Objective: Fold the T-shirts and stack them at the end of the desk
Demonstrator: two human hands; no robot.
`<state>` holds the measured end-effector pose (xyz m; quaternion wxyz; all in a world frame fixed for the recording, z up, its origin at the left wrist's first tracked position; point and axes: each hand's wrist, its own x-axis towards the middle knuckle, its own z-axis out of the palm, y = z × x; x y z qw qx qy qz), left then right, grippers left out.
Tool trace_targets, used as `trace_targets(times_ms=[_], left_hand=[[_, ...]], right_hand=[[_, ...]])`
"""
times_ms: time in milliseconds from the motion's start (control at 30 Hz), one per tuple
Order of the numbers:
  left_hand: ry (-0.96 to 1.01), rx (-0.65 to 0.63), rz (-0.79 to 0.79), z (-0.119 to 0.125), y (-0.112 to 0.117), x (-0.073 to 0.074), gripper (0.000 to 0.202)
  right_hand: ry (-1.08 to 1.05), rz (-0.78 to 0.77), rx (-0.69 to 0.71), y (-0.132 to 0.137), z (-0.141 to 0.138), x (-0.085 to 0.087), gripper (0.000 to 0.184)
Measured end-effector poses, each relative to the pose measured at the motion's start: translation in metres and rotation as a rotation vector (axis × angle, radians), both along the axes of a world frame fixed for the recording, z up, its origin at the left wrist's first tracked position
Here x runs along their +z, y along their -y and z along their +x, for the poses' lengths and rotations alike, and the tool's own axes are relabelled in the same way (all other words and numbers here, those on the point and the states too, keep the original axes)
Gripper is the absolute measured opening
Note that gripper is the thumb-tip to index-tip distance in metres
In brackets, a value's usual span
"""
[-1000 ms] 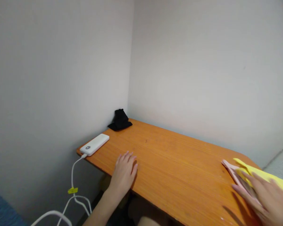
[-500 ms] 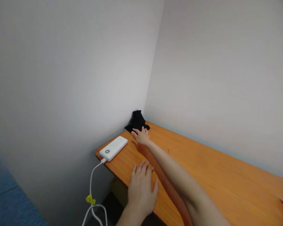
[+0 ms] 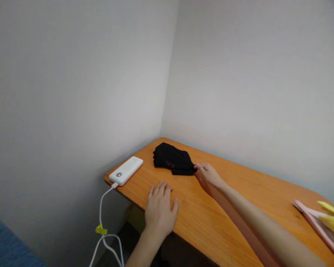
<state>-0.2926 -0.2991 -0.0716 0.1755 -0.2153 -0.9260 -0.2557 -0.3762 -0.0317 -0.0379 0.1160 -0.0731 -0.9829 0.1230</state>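
A black cloth [image 3: 171,159] with a small dark reddish mark lies crumpled near the far corner of the wooden table [image 3: 225,207]. My right hand [image 3: 207,172] pinches its right-hand corner between thumb and fingers, and the cloth there is drawn to a point. My left hand [image 3: 161,209] rests palm down at the table's near edge, fingers stretched out and holding nothing. Beyond its fingertips, to the left, lies a white power bank [image 3: 126,170] with a small round display.
A white cable [image 3: 101,207] with a yellow tag [image 3: 101,229] runs from the power bank down over the edge. Pink-edged and yellow items [image 3: 314,218] lie at the right. Grey walls [image 3: 122,74] meet behind the table; blue fabric [image 3: 8,244] shows at lower left.
My right hand has gone from open above the cloth to pinching its corner. The cloth has been pulled right, away from the wall corner, and lies flatter. The view has turned right.
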Motion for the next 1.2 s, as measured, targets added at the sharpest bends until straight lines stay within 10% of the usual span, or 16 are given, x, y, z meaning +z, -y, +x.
trace_targets(times_ms=[167, 367, 567, 700, 1000, 1200], left_hand=[[-0.052, -0.006, -0.074, -0.004, 0.000, -0.006, 0.040], [-0.043, -0.194, -0.005, -0.010, -0.011, 0.008, 0.044], [-0.097, -0.605, -0.041, 0.019, -0.094, 0.049, 0.045], [-0.012, -0.568, -0.113, 0.032, -0.135, 0.052, 0.031], [0.077, -0.534, -0.023, 0.062, -0.126, 0.042, 0.039], [0.263, -0.580, 0.390, 0.066, -0.107, 0.043, 0.035]], right_hand=[[-0.104, 0.049, -0.177, -0.072, 0.111, 0.010, 0.034], [-0.125, 0.067, -0.124, -0.065, 0.192, 0.002, 0.030], [-0.314, -0.004, -0.122, -0.044, 0.223, -0.004, 0.037], [-0.308, -0.093, -0.210, -0.042, 0.251, 0.002, 0.020], [-0.186, -0.451, -0.197, -0.025, 0.275, -0.006, 0.047], [-0.341, -0.496, -0.252, -0.026, 0.272, 0.000, 0.029]])
